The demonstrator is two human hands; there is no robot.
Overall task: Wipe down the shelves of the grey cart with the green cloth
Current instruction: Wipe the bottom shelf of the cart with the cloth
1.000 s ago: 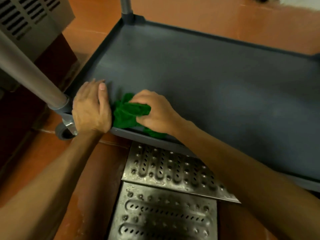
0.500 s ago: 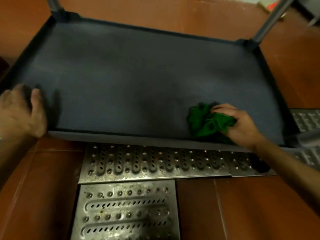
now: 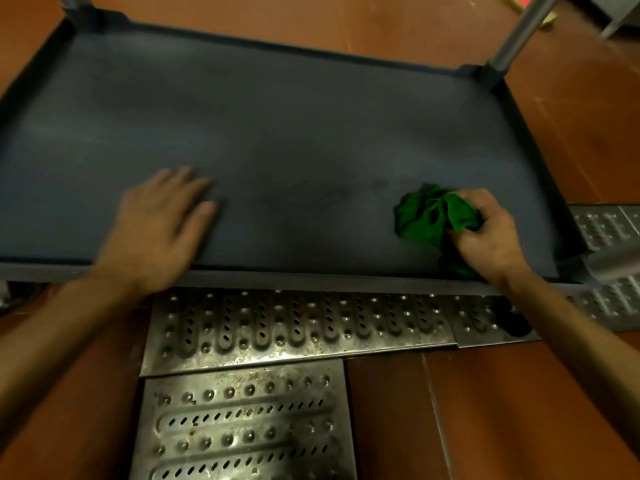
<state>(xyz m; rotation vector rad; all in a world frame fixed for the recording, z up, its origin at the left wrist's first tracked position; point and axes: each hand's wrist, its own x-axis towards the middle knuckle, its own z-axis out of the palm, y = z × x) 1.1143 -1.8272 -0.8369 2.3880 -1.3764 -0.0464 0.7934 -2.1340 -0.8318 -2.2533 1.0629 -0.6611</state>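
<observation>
Green cloth (image 3: 426, 220) is bunched up on the shelf (image 3: 277, 116) of the grey cart (image 3: 526, 133), toward the near right corner, just inside the front rim (image 3: 311, 280). Right hand (image 3: 491, 237) comes onto it from the near side: grip closed around the cloth, fingers curled over the top folds, cloth held down on the shelf surface. A bit of cloth trails under the wrist toward the rim.

Left hand (image 3: 162, 226) is well apart from the cloth, at left-centre of the same shelf near the front rim. Grip open, fingers straight, palm down, holding nothing. The hand is motion-blurred, so contact with the shelf cannot be told for sure.

Faint dark streaks (image 3: 329, 195) mark the shelf between the two hands. Metal post (image 3: 516, 36) rises from the far right corner; a second post stub (image 3: 74, 5) stands at the far left corner. Perforated steel drain grates (image 3: 294, 323) lie just in front of the cart, set into reddish-brown floor tiles (image 3: 485, 410).
</observation>
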